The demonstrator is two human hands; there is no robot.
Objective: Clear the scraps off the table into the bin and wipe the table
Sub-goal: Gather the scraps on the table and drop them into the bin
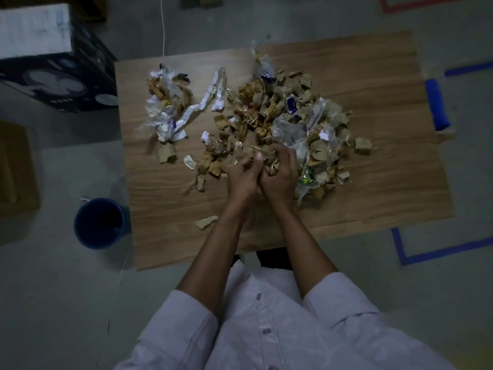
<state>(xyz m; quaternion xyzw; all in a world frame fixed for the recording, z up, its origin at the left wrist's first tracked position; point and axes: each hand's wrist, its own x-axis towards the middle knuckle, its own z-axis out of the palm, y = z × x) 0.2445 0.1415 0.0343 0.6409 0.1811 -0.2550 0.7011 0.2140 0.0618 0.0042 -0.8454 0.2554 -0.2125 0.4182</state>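
Both my hands meet at the near edge of the scraps heaped mid-table. My left hand: grip closed, fingers curled round paper and clear film. My right hand: grip curled into cardboard bits, touching the left. Smaller clump far left. Blue bin on the floor beside the table's left edge. Rolled blue cloth at the right edge.
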